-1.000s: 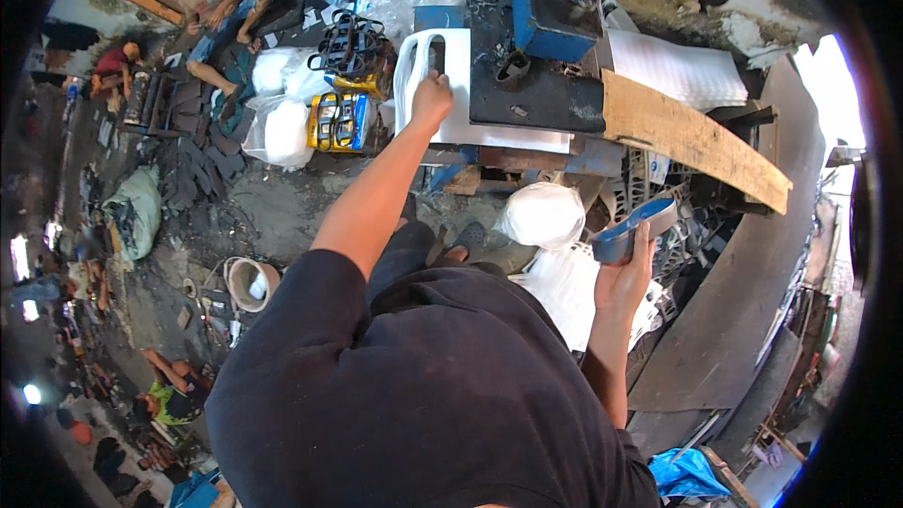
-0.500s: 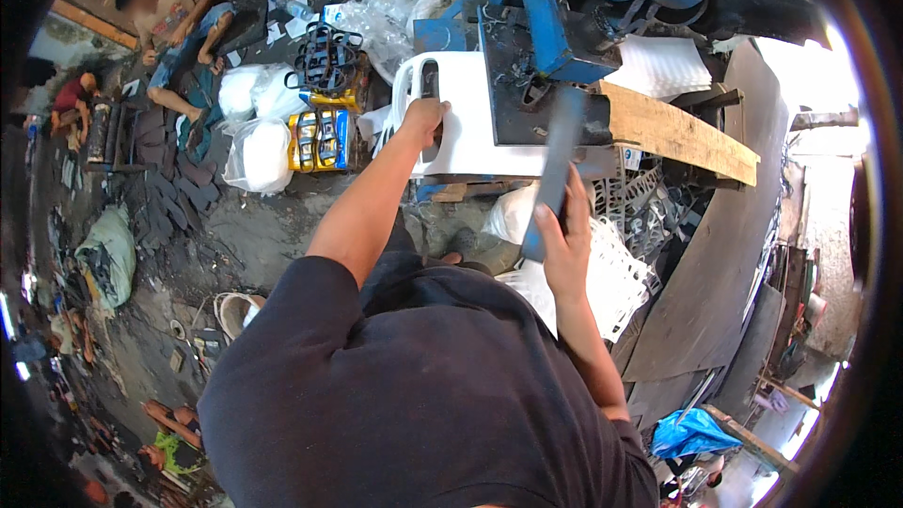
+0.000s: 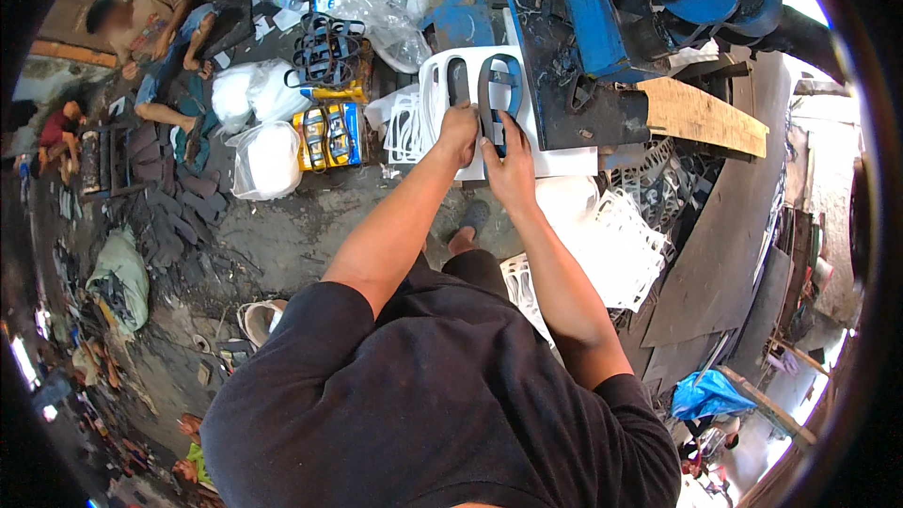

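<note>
A white sheet (image 3: 555, 164) lies on the press table, with long rounded openings along its left side. My left hand (image 3: 458, 134) is closed at the sheet's near edge, just below a long, dark, sole-shaped patch (image 3: 458, 80); I cannot tell whether that is an opening or a piece. My right hand (image 3: 511, 169) has its thumb and fingers on the near end of a dark, sole-shaped cutting die (image 3: 485, 99). The die is a hollow upright band that rests on the sheet, right of the dark patch. Parts of my left fingers are hidden.
A blue press (image 3: 583, 19) with a dark plate (image 3: 588, 127) stands right of the die. A wooden board (image 3: 705, 118) juts out to the right. Left are sandal uppers (image 3: 329, 136) on boxes and white bags (image 3: 265, 158). White cut scraps (image 3: 611, 254) are piled near my right arm. Another person (image 3: 155, 23) sits far left.
The die has gone from mid-air, near the table's front, onto the white sheet, carried left and away by my right hand. My left hand appears further right, still at the sheet.
</note>
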{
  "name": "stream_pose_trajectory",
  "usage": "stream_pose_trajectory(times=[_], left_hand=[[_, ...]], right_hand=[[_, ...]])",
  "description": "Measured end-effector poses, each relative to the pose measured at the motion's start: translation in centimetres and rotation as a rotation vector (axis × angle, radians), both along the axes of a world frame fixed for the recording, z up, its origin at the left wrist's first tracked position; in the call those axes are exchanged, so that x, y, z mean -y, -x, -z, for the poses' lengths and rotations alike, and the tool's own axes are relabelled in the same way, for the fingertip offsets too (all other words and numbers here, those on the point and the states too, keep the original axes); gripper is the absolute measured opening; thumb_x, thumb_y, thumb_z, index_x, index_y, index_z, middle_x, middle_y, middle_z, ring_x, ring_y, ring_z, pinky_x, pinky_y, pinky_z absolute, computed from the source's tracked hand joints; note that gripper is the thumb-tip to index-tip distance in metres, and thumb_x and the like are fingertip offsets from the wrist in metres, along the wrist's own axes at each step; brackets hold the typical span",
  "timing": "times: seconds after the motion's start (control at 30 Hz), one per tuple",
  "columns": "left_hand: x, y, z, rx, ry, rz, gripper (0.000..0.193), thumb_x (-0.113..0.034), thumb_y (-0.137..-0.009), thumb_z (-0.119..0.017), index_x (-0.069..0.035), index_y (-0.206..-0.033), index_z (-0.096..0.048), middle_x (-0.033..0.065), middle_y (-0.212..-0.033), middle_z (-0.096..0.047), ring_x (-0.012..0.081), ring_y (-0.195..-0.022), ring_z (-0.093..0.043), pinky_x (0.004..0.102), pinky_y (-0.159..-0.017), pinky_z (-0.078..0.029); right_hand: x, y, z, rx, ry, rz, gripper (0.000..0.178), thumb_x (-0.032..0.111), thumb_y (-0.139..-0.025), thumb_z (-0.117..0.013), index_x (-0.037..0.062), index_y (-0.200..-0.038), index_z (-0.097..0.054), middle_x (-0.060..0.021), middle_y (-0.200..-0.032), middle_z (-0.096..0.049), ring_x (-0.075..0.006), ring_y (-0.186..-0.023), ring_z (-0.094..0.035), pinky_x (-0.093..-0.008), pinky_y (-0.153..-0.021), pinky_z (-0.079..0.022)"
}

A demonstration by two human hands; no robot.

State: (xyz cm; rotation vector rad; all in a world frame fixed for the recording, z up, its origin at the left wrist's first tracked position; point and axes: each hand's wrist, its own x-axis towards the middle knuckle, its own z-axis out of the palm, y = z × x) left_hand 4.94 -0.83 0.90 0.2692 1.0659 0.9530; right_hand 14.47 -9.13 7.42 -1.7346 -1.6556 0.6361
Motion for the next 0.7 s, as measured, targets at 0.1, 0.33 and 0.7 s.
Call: stream_pose_trajectory(times=[0.1, 0.33, 0.7], left_hand=[[0.3, 1.1, -0.4, -0.027, -0.005, 0.137, 0.023, -0.009, -0.101, -0.044, 0.001, -0.114, -0.06, 0.0092, -0.091, -0.065, 0.0167, -0.072, -0.061, 0.0305, -0.06, -0.05], [-0.3, 2.1, -0.2, 0.093, 0.096, 0.1, 0.032, -0.014, -0.103, -0.047, -0.002, -0.132, -0.053, 0.0029, -0.098, -0.065, 0.0123, -0.081, -0.062, 0.026, -0.064, -0.052], [-0.8, 2.5, 0.3, 0.099, 0.116, 0.12, 0.043, -0.018, -0.099, -0.06, -0.005, -0.139, -0.05, -0.0012, -0.101, -0.065, 0.0093, -0.086, -0.06, 0.0273, -0.074, -0.052]], right_hand=[[-0.6, -0.2, 0.6, 0.099, -0.009, 0.023, 0.057, 0.022, -0.091, -0.061, 0.004, -0.142, -0.043, -0.0335, -0.135, -0.047, -0.0493, -0.123, -0.047, -0.0508, -0.102, -0.041], [-1.6, -0.1, 2.7, 0.265, -0.028, 0.009, 0.057, 0.025, -0.092, -0.059, 0.0088, -0.144, -0.041, -0.034, -0.139, -0.043, -0.0508, -0.124, -0.045, -0.052, -0.102, -0.042], [-1.5, -0.5, 1.5, 0.46, -0.139, -0.007, 0.054, 0.026, -0.093, -0.061, 0.0051, -0.14, -0.045, -0.0305, -0.135, -0.047, -0.0454, -0.123, -0.046, -0.0475, -0.104, -0.041]])
